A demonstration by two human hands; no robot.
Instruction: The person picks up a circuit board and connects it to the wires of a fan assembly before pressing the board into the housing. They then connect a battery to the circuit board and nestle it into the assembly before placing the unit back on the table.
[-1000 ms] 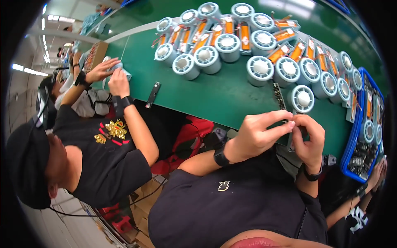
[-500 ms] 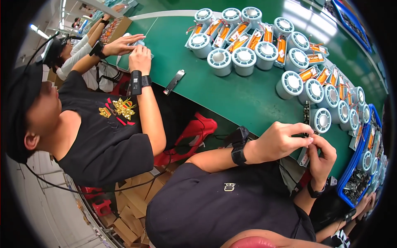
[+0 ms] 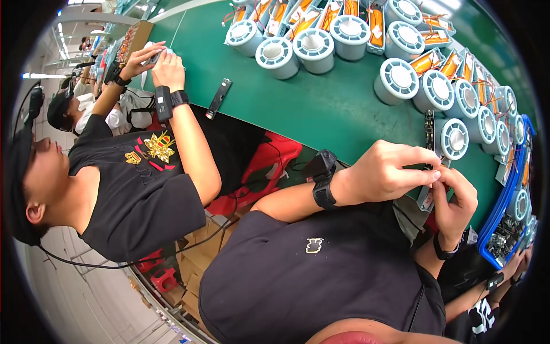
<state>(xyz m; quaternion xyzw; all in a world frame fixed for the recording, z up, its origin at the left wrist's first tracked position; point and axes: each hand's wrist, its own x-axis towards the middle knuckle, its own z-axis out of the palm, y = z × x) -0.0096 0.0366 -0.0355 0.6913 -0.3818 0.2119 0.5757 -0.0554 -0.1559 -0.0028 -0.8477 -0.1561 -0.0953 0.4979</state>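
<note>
My left hand (image 3: 382, 172) is closed in a pinch at the table's near edge, its thumb and index fingertips meeting those of my right hand (image 3: 456, 202). The right hand's fingers are bent and closed too. Whatever is between the fingertips is too small and hidden to name; a bit of reddish wire shows there. Just beyond the fingers stands a narrow dark circuit board (image 3: 429, 131), beside a light-blue round unit (image 3: 454, 139) with a ribbed ring and pale centre. Below the fingertips part of a grey housing (image 3: 425, 198) shows, mostly covered by my hands.
Several more light-blue units (image 3: 397, 80) with orange-wrapped packs and red wires stand across the green table (image 3: 309, 109). A blue bin (image 3: 491, 235) of dark parts sits at the right. To the left a co-worker (image 3: 154, 172) handles a small part; a dark strip-shaped piece (image 3: 219, 98) lies between us.
The view has shifted, so the table units sit higher in the picture. My hands keep the same pinch at the same spot by the circuit board. The co-worker's hands remain together.
</note>
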